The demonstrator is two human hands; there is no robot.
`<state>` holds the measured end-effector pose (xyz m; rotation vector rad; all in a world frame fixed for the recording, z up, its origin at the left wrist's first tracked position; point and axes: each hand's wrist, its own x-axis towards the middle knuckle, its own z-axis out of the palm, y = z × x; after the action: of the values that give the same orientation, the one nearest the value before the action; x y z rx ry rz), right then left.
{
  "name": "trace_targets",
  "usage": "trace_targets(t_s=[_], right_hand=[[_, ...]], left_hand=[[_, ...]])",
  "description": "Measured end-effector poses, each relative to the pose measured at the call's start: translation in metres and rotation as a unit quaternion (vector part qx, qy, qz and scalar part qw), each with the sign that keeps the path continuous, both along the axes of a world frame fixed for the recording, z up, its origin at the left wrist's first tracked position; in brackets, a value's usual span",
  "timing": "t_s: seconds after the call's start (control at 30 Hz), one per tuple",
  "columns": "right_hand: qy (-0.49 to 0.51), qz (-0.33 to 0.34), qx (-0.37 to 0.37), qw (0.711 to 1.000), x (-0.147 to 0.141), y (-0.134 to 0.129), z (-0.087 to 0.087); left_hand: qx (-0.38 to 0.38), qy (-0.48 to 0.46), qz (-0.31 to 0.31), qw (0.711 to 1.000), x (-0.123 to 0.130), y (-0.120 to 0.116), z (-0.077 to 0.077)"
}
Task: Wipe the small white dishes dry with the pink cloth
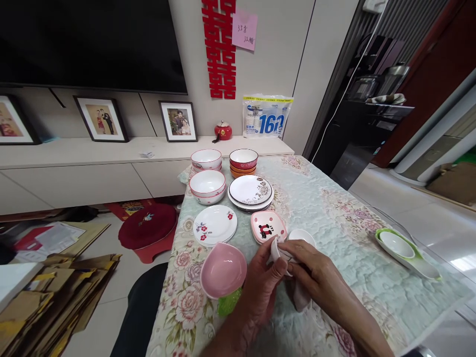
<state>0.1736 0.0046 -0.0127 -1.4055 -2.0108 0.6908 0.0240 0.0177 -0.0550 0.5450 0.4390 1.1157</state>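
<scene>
1. Our left hand [262, 277] is partly closed, thumb and fingers gripping a small white dish [274, 250] above the floral tablecloth [334, 208].
2. Our right hand [311, 262] curls over the dish's other side, also holding it; what appears to be a pale cloth [302, 296] hangs beneath.
3. We judge the step to be wiping: keep the left grip firm, turn the dish gradually, and hold clear of the white bowl [302, 235] just beyond.
4. Fingers hide the dish's full shape and any grasp on the cloth; we cannot tell either.
5. Our left forearm [232, 327] partly covers a green item [228, 303] beside the pink bowl [223, 270].
6. Farther out, the leftmost framed photo [13, 121] is cut off.
</scene>
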Motion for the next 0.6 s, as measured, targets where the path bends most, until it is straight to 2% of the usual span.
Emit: trace_targets(t_s=[0.1,0.23,0.3,0.37,0.5,0.6], right_hand=[[0.011,-0.041,-0.035,0.998,-0.001,0.000,-0.001],[0.121,-0.086,-0.097,0.984,-0.001,0.000,-0.004],[0.174,-0.064,-0.124,0.975,0.002,-0.001,-0.001],[0.178,-0.014,-0.129,0.975,0.006,-0.002,0.005],[0.086,0.075,-0.082,0.990,0.012,-0.004,0.018],[0.016,0.079,-0.042,0.996,0.013,-0.004,0.015]], left_hand=[[-0.001,0.035,-0.002,0.999,0.000,-0.002,-0.004],[0.004,0.033,-0.008,0.999,0.002,-0.004,-0.002],[0.017,0.012,-0.028,0.999,0.001,-0.004,0.003],[0.028,-0.001,-0.052,0.998,0.000,-0.004,0.009],[0.030,-0.002,-0.065,0.997,-0.002,-0.004,0.014],[0.014,0.003,-0.063,0.998,-0.001,-0.005,0.011]])
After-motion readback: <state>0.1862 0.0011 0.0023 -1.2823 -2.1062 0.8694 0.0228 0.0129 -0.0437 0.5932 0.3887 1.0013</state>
